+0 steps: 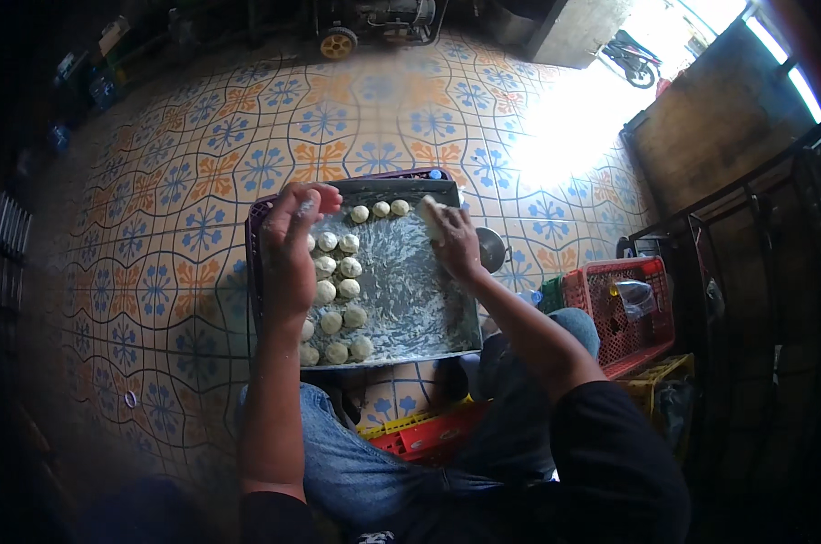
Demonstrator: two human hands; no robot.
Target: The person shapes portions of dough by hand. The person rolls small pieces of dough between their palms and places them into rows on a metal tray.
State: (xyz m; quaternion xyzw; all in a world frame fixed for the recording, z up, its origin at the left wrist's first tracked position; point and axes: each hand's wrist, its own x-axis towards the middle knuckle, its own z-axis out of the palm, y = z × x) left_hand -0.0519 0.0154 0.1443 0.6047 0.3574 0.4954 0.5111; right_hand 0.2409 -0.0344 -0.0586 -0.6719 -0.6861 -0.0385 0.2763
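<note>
A flour-dusted metal tray (pixel 401 299) sits on a purple crate (pixel 254 231) in front of me, with rows of round dough balls (pixel 349 267) at its left and three more along the back. My left hand (pixel 293 236) is raised over the tray's back left, fingers loosely bent, with white flour on them and nothing visible held. My right hand (pixel 451 240) grips a pale dough lump (pixel 429 207) at the tray's back right. A metal bowl (pixel 494 245) is just right of the tray.
A red crate (pixel 646 344) with a plastic bag stands at right, beside a yellow crate (pixel 664 372) and dark metal racks (pixel 746 245). More red and yellow crates (pixel 429 426) lie between my legs. A wheeled machine (pixel 365 23) and a two-wheeler (pixel 633 63) stand at the back.
</note>
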